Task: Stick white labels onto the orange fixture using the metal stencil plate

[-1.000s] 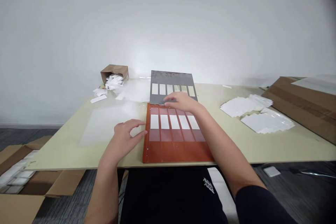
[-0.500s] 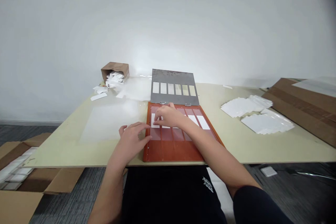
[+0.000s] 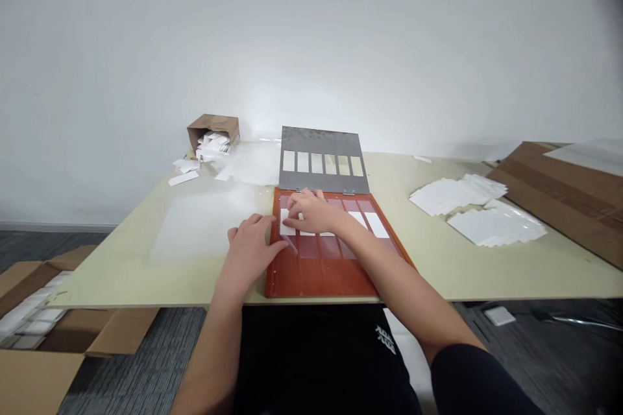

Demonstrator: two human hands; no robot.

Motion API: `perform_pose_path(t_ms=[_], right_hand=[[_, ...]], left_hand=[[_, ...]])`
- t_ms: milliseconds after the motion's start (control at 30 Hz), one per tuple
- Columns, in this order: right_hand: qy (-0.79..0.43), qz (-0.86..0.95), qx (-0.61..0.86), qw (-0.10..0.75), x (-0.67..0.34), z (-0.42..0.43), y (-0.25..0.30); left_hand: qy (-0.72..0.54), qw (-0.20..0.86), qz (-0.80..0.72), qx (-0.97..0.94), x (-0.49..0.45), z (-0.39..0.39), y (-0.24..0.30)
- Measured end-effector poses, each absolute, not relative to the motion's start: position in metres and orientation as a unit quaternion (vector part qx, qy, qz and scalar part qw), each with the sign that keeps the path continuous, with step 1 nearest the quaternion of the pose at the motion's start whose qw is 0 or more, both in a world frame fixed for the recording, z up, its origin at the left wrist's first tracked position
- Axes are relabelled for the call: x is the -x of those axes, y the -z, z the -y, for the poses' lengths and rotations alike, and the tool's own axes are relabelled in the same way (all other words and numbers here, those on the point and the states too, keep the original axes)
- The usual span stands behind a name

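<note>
Left hand (image 3: 253, 248): grip pinched on a clear film strip (image 3: 291, 243) at the orange tray (image 3: 335, 272).
Right hand (image 3: 311, 214): fingers flat, pressing white cards (image 3: 288, 223).
Advice: peeling slowly seemed wise.

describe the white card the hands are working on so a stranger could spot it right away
On the beige table lies an orange tray hinged to a raised grey plate. The white card sits in its leftmost slot; unlike the uncovered cards at right, both hands' fingers meet over it.

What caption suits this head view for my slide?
Both hands, left hand and right hand, handle a white strip on the orange slotted tray.
</note>
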State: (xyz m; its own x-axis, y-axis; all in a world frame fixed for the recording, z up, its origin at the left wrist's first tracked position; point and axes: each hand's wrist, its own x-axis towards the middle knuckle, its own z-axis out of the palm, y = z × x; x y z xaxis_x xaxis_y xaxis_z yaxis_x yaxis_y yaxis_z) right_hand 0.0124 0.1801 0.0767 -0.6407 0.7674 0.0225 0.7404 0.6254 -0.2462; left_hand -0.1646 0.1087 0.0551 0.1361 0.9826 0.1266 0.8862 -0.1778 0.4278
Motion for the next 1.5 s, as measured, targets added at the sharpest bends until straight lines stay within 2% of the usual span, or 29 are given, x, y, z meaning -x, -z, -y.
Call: perform_pose_path(t_ms=[167,467,733,1233,1500], right_hand=[[-0.120,0.899,0.417,0.058,-0.015,-0.181,-0.078],[-0.145,0.892,0.425,0.051,-0.020,-0.185,-0.076],[-0.178,0.884,0.427,0.069,-0.023,-0.183,-0.077],[-0.113,0.909,0.391,0.090,-0.024,-0.188,-0.061],[-0.078,0.911,0.389,0.115,-0.023,-0.185,-0.057]], left_hand=[[-0.183,0.091,-0.615,-0.762,0.161,-0.114,-0.053],[-0.170,0.110,-0.591,-0.781,0.161,-0.114,-0.060],[-0.151,0.119,-0.627,-0.755,0.154,-0.126,-0.064],[-0.170,0.103,-0.682,-0.704,0.150,-0.123,-0.052],[-0.190,-0.013,-0.671,-0.717,0.139,-0.095,-0.054]])
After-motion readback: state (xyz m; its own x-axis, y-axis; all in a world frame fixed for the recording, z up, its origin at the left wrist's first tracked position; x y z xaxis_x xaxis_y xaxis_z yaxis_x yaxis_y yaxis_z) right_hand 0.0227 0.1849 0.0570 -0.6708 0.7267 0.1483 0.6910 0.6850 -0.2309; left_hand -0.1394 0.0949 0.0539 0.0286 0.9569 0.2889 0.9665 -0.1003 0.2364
